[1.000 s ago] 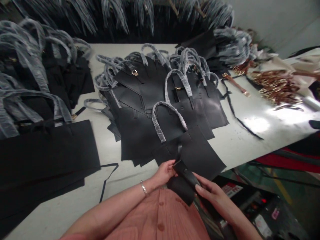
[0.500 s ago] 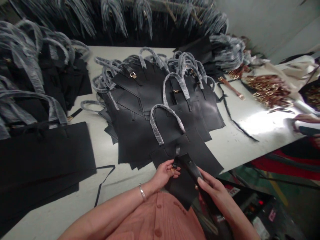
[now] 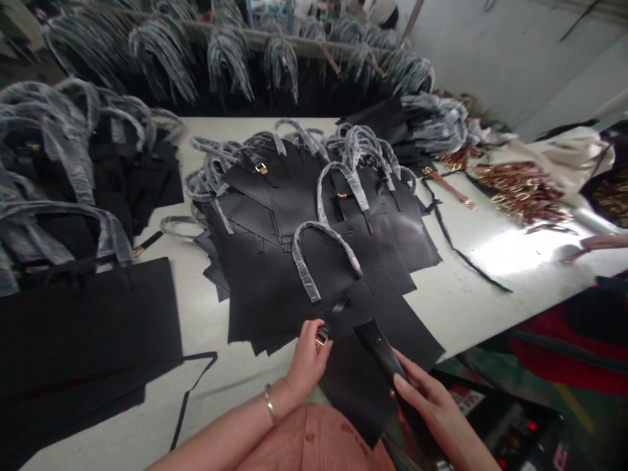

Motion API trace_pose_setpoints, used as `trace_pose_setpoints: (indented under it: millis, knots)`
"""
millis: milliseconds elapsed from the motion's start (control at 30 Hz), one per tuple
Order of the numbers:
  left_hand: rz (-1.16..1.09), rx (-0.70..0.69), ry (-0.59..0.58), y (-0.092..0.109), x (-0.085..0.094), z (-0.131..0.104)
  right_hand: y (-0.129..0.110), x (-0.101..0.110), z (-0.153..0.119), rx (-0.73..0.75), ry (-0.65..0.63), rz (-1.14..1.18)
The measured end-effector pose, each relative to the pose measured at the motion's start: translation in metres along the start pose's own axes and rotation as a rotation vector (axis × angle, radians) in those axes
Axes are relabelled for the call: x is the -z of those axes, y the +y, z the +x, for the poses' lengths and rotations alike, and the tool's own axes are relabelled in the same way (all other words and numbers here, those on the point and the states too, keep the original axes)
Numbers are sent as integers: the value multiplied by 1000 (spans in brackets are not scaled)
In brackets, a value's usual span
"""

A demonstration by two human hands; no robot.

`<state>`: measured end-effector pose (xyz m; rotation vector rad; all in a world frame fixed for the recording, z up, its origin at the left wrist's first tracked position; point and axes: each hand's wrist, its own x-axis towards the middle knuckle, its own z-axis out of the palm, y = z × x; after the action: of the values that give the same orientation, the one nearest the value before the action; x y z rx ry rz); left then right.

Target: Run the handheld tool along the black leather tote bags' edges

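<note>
My left hand [image 3: 305, 363] is closed around a short black strap with a gold buckle [image 3: 322, 336]; most of the strap is hidden by the fingers. My right hand [image 3: 422, 394] grips a folded black leather piece [image 3: 377, 341], thumb on top, its lower end running out of sight under the wrist. Beneath both hands lies a black bag panel [image 3: 392, 307] with a small strap tab [image 3: 339, 305] standing up from it. Just beyond, a plastic-wrapped handle [image 3: 305, 261] arches over the pile of black bag panels [image 3: 265, 281].
More black panels [image 3: 88, 314] with wrapped handles are stacked at left. Brown buckle straps [image 3: 520, 190] lie heaped at right on the white table [image 3: 471, 314]. Wrapped handles hang from a rack [image 3: 228, 62] behind. Another person's hand [image 3: 603, 243] reaches in at the right edge.
My left hand has moved left, away from the folded leather piece, with the buckle strap in its fingers. My right hand keeps its grip. The view has tilted up slightly.
</note>
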<state>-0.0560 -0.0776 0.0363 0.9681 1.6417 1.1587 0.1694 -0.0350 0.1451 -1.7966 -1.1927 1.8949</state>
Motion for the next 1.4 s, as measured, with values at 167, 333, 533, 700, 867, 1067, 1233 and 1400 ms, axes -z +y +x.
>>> trace_pose_setpoints:
  millis: [167,333,533,700,867,1067,1233,1400]
  knots:
    - [-74,84,-91,-7,11,14,4,-6,2,33,-6,8]
    - [-437,441,-262,-2,-1,13,-4,-14,-3,37,-116,72]
    - [-611,526,-292,6,-9,8,-5,-13,-6,-29,-192,79]
    - [-686,576,-307,9,-12,4,-9,-8,-3,-8,-97,91]
    - [-627,550,-288,11,-16,3,-8,-6,-9,-79,-210,92]
    - [-573,482,-361,13,-13,10,-8,-7,-6,-57,-187,98]
    - [-603,452,-373,13,-11,13,-19,-14,-5,-28,-210,84]
    - [-653,436,-351,13,-1,28,-27,-12,5,1,-9,12]
